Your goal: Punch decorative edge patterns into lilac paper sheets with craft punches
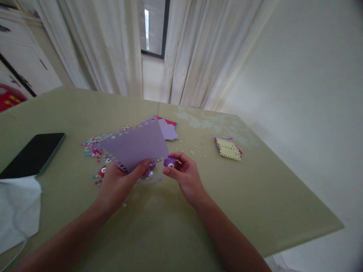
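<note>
My left hand is closed on a sheet of purple paper, its thumb on top near the lower edge. Small punched shapes line several of the sheet's edges. Between the thumb and fingers of my right hand is a small purple craft punch, up against the sheet's lower right corner. A red punch lies left of my left hand, partly hidden by it. Other purple pieces sit under the sheet, too covered to make out fully. Colourful paper confetti is heaped behind and left of the sheet.
More purple and red paper lies behind the sheet. A stack of punched cards, yellow on top, is at the right. At the left are a dark tablet or phone and a white sheet-like item with a cord. Curtains and a wall border the table.
</note>
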A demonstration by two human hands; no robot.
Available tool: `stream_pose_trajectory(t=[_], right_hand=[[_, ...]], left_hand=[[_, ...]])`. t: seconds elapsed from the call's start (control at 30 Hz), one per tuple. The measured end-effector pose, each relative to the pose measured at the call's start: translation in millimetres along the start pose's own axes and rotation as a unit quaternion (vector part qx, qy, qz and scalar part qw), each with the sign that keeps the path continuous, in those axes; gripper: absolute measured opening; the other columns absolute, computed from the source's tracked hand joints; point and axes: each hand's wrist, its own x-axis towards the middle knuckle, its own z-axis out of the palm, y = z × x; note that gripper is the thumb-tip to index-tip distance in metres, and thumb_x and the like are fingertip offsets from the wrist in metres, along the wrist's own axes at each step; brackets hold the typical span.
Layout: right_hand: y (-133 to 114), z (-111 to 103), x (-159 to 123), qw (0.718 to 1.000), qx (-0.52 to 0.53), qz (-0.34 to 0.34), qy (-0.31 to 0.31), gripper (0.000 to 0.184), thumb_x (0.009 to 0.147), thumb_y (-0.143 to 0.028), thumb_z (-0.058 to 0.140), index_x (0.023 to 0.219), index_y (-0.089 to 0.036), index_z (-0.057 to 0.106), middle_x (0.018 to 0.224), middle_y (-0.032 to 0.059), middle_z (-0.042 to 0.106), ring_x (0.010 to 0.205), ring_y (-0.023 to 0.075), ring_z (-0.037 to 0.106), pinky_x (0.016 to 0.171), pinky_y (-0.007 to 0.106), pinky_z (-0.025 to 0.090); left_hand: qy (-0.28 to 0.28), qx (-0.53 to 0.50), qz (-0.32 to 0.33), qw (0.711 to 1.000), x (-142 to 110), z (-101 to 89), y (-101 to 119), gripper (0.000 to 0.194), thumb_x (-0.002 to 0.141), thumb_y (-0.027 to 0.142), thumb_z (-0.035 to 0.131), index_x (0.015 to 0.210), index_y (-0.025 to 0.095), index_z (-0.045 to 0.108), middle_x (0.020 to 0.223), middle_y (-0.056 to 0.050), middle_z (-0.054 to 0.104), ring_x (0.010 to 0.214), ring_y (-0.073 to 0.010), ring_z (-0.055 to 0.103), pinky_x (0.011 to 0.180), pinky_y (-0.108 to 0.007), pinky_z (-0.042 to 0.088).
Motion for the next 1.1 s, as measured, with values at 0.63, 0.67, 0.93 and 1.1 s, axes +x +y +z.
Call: stream_pose_trajectory(t=[0.63, 0.67, 0.93, 1.1], right_hand=[[-2.7, -1.5, 0.4, 0.999, 0.033, 0.010, -0.009, 0.041, 0.066, -0.041, 0.098, 0.091, -0.022, 0.071, 0.080, -0.0019, 0.067, 0.065, 0.0120, 0.054, 0.062, 0.027, 0.043], [-3.1, -1.4, 0.4, 0.999, 0.032, 0.011, -0.008, 0.041, 0.067, -0.042, 0.098, 0.092, -0.022, 0.073, 0.078, -0.0024, 0.065, 0.063, 0.0111, 0.051, 0.059, 0.026, 0.040], [-2.9, -1.9, 0.6, 1.000, 0.003, 0.003, -0.021, 0.037, 0.069, -0.044, 0.097, 0.091, -0.021, 0.078, 0.072, -0.0039, 0.059, 0.061, 0.0099, 0.039, 0.056, 0.026, 0.029], [-2.6, -3.2, -0.7, 0.999, -0.041, 0.008, -0.025, 0.038, 0.070, -0.049, 0.095, 0.084, -0.020, 0.076, 0.070, -0.0036, 0.056, 0.060, 0.0109, 0.036, 0.057, 0.028, 0.026]], left_hand=[[0.009, 0.089, 0.061, 0.994, -1.3, 1.1, 3.8, 0.024, 0.073, 0.047, 0.084, 0.075, 0.026, 0.073, 0.092, -0.007, 0.084, 0.097, -0.0348, 0.078, 0.090, -0.045, 0.064], [0.008, 0.086, 0.061, 0.994, -1.3, 1.5, 4.0, 0.024, 0.073, 0.047, 0.084, 0.077, 0.026, 0.074, 0.093, -0.007, 0.084, 0.096, -0.0345, 0.078, 0.089, -0.045, 0.065], [-0.035, 0.044, 0.054, 0.997, 0.4, 2.6, 0.9, 0.028, 0.076, 0.041, 0.084, 0.097, 0.023, 0.078, 0.093, -0.006, 0.084, 0.084, -0.0299, 0.080, 0.077, -0.039, 0.066], [-0.056, 0.026, 0.039, 0.997, 2.0, 1.1, -3.8, 0.029, 0.078, 0.041, 0.083, 0.099, 0.021, 0.080, 0.090, -0.005, 0.084, 0.078, -0.0274, 0.079, 0.069, -0.036, 0.065]])
